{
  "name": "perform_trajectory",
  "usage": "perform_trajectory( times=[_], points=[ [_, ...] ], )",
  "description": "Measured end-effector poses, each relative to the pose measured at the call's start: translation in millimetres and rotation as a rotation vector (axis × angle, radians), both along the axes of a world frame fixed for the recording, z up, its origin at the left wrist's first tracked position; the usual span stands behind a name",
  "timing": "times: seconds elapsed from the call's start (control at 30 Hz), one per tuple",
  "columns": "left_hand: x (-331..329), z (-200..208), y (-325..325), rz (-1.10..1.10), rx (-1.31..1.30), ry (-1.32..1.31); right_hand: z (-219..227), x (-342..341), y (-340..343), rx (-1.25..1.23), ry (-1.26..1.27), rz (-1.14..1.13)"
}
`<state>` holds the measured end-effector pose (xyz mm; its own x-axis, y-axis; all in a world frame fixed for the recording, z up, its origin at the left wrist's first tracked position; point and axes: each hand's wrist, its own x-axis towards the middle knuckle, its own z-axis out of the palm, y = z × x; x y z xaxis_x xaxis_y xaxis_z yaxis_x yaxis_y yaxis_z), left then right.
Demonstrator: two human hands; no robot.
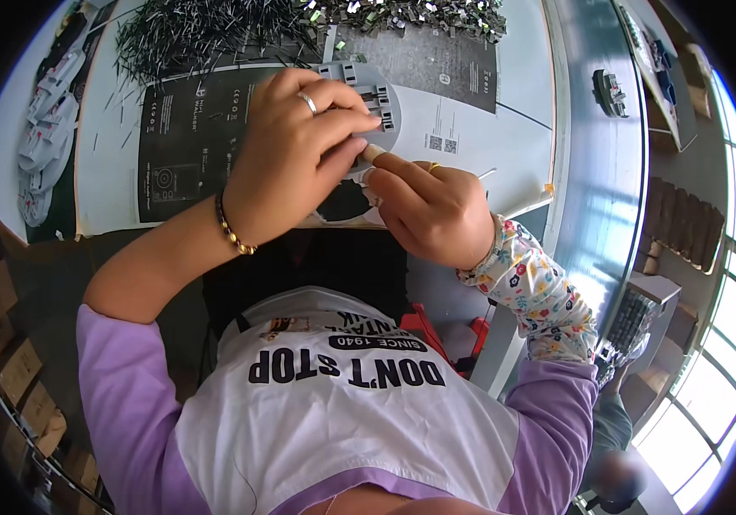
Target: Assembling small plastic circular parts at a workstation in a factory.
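In front of me on the work surface is a round grey plastic part (394, 99) with several raised blocks that have black slots. My left hand (295, 150) lies over its left side, fingers bent and pressed on it, covering much of the part. A ring and a beaded bracelet are on that hand and wrist. My right hand (436, 210) is closed at the part's near edge, close to the left thumb. Its index finger wears a pale finger cover (372, 154). Whatever its fingertips pinch is hidden or too small to name.
Beyond my hands lie a heap of thin black strips (196, 39) and a pile of small shiny metal pieces (415, 12). Printed dark cardboard (183, 159) covers the table. Grey plastic parts (46, 142) stand left. Rightward, a conveyor (587, 172) carries another part (611, 93); a person (617, 438) sits nearby.
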<state>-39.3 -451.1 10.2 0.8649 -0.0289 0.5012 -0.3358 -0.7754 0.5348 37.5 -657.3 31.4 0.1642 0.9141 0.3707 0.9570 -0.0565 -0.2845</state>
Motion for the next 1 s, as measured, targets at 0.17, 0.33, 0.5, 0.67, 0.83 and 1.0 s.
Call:
perform_trajectory(
  times=[0.17, 0.33, 0.5, 0.67, 0.83, 1.0],
  points=[
    [13.5, 8.0, 13.2, -0.121, -0.068, 0.105, 7.5, -8.4, 4.3, -0.038, 0.035, 0.006],
    [2.4, 18.8, 3.5, -0.125, 0.033, 0.160, 17.9, -4.8, 0.4, 0.082, 0.155, 0.010],
    [-5.9, 5.9, -0.7, -0.082, -0.010, 0.025, 15.9, 0.3, 0.1, 0.085, 0.129, -0.058],
    [-1.8, -2.4, -7.7, -0.075, -0.073, -0.102, 20.2, -4.9, -3.1, 0.098, 0.229, -0.299],
    [-4.8, -4.1, -6.7, -0.042, -0.067, -0.084, 14.3, -10.4, 4.4, 0.042, 0.290, -0.311],
    [-4.8, -3.7, -6.2, -0.050, -0.041, -0.116, 13.3, -13.6, 6.8, 0.040, 0.324, -0.326]
  ],
)
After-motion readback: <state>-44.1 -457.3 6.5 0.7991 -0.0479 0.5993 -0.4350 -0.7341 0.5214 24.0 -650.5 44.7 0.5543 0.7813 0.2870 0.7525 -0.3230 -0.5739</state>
